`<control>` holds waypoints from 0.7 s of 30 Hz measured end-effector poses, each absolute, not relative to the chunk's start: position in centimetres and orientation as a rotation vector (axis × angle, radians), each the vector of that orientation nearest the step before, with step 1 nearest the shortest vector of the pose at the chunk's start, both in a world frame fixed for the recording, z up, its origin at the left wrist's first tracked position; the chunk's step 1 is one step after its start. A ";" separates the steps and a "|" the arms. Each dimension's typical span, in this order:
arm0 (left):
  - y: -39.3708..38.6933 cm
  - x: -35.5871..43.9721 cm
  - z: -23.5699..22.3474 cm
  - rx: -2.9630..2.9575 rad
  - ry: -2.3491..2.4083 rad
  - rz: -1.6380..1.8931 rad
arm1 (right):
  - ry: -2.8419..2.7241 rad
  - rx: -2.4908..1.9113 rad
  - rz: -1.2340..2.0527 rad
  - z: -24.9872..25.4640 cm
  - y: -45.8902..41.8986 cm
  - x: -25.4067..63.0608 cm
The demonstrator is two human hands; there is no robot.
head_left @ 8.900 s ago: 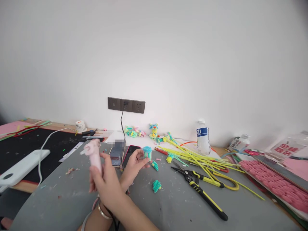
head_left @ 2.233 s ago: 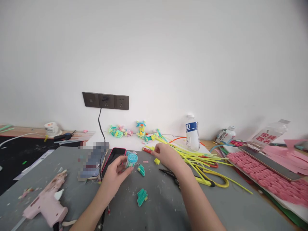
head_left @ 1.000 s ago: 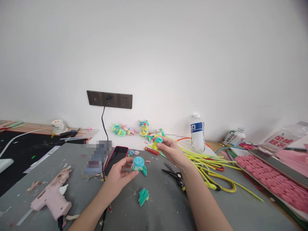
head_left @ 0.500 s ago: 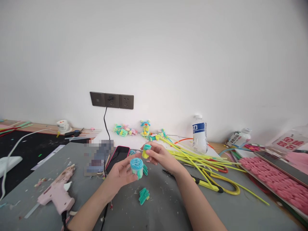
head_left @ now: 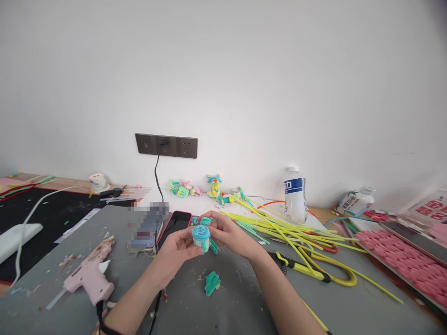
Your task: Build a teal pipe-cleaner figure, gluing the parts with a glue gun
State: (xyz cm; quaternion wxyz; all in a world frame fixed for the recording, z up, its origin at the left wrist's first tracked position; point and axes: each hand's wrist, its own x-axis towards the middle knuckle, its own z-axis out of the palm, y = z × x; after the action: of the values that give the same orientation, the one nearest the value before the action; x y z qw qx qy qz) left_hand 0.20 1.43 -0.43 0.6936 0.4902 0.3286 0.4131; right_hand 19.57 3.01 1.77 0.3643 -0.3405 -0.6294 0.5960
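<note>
My left hand (head_left: pixel 177 249) is closed around a small drum-shaped pipe-cleaner piece (head_left: pixel 201 232) with a coiled blue top and paler sides. Just behind that piece, my right hand (head_left: pixel 228 232) pinches a smaller teal pipe-cleaner piece (head_left: pixel 205 221); its lower part is hidden. The two pieces overlap in view, and I cannot tell whether they touch. Below the hands, a folded teal pipe-cleaner bundle (head_left: pixel 211 283) lies on the grey mat (head_left: pixel 188 311). Another teal bundle (head_left: pixel 213 247) shows beside the drum, partly covered.
A pink glue gun (head_left: pixel 91 279) lies at left, its cord running forward. Yellow pipe cleaners (head_left: pixel 275 228) and a yellow-black cutter (head_left: pixel 303 270) are right. A phone (head_left: pixel 175 224), pipe-cleaner figures (head_left: pixel 214 186) and a bottle (head_left: pixel 295 197) stand or lie toward the wall.
My right hand has moved left and slightly down, bringing the smaller teal piece behind the drum-shaped piece. Its yellow part is now hidden. The whole view has shifted slightly.
</note>
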 end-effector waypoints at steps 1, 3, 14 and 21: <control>1.5 0.2 -0.4 1.089 0.738 0.935 | -1.608 -0.870 1.531 1.8 2.9 19.5; 1.5 0.3 -0.3 1.070 0.738 0.959 | -1.590 -0.844 1.524 1.8 2.8 19.4; 1.6 0.2 0.5 0.955 0.788 1.071 | -1.313 -1.133 0.936 1.3 4.8 23.7; 1.5 0.2 0.5 0.952 0.774 1.076 | -1.364 -1.644 0.237 -0.4 5.9 27.0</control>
State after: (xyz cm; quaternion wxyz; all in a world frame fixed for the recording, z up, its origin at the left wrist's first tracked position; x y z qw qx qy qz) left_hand 0.23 1.47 0.45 0.6851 0.4251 0.3456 0.4802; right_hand 27.03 5.88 -0.40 0.4761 -0.6727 -0.5580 0.0972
